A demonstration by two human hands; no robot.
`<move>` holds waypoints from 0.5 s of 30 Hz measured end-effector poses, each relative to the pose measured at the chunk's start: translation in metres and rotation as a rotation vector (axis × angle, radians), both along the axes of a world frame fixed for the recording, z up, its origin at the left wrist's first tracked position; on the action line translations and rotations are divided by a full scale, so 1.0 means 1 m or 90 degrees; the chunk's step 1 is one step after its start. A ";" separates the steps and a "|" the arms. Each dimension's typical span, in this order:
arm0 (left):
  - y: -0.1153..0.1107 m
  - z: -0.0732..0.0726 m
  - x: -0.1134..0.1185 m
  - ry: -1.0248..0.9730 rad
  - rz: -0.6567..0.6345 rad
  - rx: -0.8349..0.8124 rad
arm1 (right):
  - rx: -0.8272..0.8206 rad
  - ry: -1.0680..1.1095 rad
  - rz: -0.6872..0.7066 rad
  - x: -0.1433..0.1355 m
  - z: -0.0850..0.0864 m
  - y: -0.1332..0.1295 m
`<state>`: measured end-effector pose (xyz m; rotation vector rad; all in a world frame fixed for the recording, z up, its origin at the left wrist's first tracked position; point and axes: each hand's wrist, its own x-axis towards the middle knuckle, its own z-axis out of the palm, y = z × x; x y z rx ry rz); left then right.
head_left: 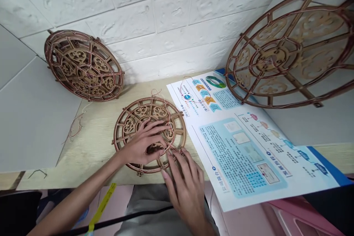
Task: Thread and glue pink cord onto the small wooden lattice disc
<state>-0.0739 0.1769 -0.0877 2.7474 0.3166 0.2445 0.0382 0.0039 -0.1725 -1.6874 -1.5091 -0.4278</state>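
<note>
A round brown openwork frame (129, 110) lies flat on the pale wooden table, with thin red and white wires running round its rings. My left hand (146, 142) rests over its middle, thumb and index finger near each other at the lower right part of the ring; whether a wire is between them is too small to tell. At the ring's lower right edge is my right hand (185, 177), fingers bent and spread a little, fingertips touching the rim. A loose wire (165, 99) crosses the frame's upper right and curls beyond its top edge.
Similar round frames (84, 66) lean at the back left. A larger-looking round frame (276, 59) stands at the right on a printed poster (238, 155). Loose wires (79, 125) lie at the table's left. White brick-pattern wall panels rise behind. A yellow strip (102, 206) hangs below the front edge.
</note>
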 end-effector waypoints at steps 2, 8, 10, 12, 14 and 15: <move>0.001 -0.003 0.000 -0.013 0.002 0.001 | 0.006 -0.011 -0.016 -0.001 -0.003 0.002; 0.006 -0.017 0.002 -0.033 0.001 0.009 | 0.012 -0.052 -0.043 -0.004 -0.010 0.008; 0.008 -0.020 0.002 -0.050 -0.004 0.007 | -0.001 -0.070 -0.051 -0.005 -0.012 0.008; 0.010 -0.022 0.002 -0.070 -0.019 -0.005 | -0.017 -0.093 -0.055 -0.005 -0.014 0.008; 0.013 -0.023 0.002 -0.083 -0.033 -0.024 | -0.026 -0.116 -0.053 -0.004 -0.017 0.007; 0.014 -0.023 0.003 -0.086 -0.037 -0.033 | -0.024 -0.128 -0.051 -0.003 -0.018 0.007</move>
